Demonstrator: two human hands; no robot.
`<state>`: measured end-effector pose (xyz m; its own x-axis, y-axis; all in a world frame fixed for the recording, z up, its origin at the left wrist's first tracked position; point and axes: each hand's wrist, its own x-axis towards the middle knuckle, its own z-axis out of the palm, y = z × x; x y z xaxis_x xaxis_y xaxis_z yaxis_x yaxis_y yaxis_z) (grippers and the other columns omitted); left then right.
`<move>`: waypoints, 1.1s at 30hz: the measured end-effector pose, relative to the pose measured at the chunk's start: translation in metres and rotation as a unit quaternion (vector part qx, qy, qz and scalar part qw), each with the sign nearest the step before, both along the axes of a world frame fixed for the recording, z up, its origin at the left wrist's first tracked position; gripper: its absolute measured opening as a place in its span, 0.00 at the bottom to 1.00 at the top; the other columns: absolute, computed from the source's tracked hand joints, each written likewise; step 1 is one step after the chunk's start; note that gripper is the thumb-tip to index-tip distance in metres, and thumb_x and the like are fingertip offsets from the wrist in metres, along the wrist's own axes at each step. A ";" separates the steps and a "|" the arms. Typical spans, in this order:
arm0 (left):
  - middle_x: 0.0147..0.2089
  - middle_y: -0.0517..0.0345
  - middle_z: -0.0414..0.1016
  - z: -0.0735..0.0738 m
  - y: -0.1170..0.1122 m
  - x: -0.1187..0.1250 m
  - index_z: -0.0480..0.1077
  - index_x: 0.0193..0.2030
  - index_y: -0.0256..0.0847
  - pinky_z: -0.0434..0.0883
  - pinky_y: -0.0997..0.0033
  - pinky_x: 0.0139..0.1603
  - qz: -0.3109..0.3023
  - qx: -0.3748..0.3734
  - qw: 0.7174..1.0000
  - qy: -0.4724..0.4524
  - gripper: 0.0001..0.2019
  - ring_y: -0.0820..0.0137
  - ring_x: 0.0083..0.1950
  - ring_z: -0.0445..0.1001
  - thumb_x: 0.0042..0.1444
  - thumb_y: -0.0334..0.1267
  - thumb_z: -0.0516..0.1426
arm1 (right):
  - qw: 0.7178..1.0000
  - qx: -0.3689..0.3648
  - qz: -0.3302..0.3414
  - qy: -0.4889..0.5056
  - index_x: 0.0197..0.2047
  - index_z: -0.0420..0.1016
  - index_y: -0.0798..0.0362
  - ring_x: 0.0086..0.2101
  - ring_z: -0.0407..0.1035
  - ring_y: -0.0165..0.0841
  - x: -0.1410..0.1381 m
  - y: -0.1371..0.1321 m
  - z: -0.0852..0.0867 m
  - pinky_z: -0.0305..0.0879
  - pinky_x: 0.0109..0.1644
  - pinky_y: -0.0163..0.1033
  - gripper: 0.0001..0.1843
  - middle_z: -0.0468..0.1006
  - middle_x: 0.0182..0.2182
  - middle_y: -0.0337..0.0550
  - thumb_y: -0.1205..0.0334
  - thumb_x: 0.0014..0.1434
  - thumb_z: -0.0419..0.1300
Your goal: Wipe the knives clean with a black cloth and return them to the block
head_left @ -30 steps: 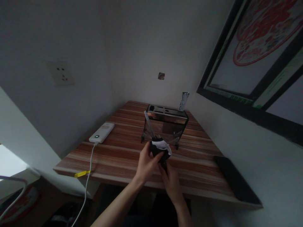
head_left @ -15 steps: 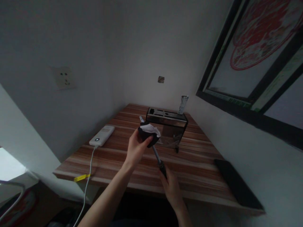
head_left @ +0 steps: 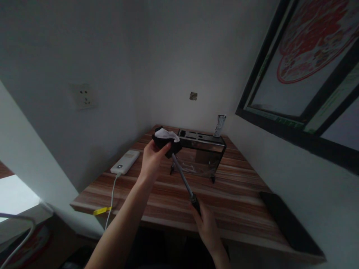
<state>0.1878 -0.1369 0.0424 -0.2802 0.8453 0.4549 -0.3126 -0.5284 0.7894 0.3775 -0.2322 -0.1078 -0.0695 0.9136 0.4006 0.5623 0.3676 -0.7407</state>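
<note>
Left hand [head_left: 151, 160] clutches a cloth [head_left: 165, 139] over the far end of a rod [head_left: 182, 175], right hand [head_left: 206, 224] grips its handle, and the slotted rack [head_left: 202, 149] beyond is too dim inside to make out.

White power bank [head_left: 125, 161] with cable [head_left: 112, 198] on wooden table [head_left: 238, 201], wall socket [head_left: 83, 96] above, framed picture [head_left: 308, 63] at right

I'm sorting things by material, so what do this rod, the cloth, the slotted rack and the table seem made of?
Rod: likely steel, thin grey shaft with dull sheen; black handle, possibly plastic.
Cloth: soft fabric, black and white, crumpled.
Rack: shiny metal top; sides look clear, perhaps acrylic.
Table: striped wood grain, possibly laminate.
</note>
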 end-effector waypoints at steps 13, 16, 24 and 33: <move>0.42 0.51 0.78 0.007 -0.003 0.004 0.74 0.41 0.35 0.68 0.68 0.48 -0.007 0.014 0.999 0.044 0.18 0.65 0.45 0.75 0.43 0.40 0.65 | 0.999 0.002 -0.025 -0.027 0.47 0.72 0.56 0.41 0.75 0.42 0.000 -0.001 -0.004 0.70 0.43 0.43 0.21 0.80 0.39 0.52 0.50 0.64 0.47; 0.42 0.51 0.78 0.007 -0.006 0.009 0.74 0.41 0.35 0.68 0.68 0.48 -0.008 0.013 0.999 0.041 0.18 0.65 0.45 0.75 0.43 0.40 0.65 | 0.999 0.020 -0.039 -0.032 0.47 0.72 0.55 0.38 0.76 0.41 0.000 -0.002 -0.004 0.70 0.42 0.42 0.21 0.80 0.38 0.52 0.50 0.63 0.47; 0.40 0.50 0.79 -0.013 -0.021 0.028 0.73 0.40 0.34 0.70 0.66 0.46 -0.024 -0.042 0.997 0.059 0.19 0.62 0.45 0.75 0.42 0.42 0.65 | 0.998 0.033 -0.053 -0.023 0.48 0.72 0.54 0.38 0.76 0.41 0.000 -0.002 -0.006 0.70 0.40 0.41 0.20 0.80 0.37 0.50 0.52 0.63 0.48; 0.41 0.49 0.78 -0.032 -0.035 0.049 0.72 0.41 0.35 0.70 0.65 0.47 -0.070 -0.084 0.988 0.107 0.18 0.61 0.45 0.75 0.42 0.40 0.64 | 0.999 0.013 -0.042 0.027 0.48 0.72 0.54 0.40 0.75 0.40 0.003 -0.002 0.000 0.69 0.44 0.41 0.19 0.80 0.38 0.49 0.51 0.62 0.49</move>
<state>0.2364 -0.1717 0.0107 -0.0681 0.9378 0.3404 -0.1906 -0.3471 0.9182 0.3801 -0.2338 -0.1078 0.0299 0.9042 0.4261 0.5510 0.3408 -0.7617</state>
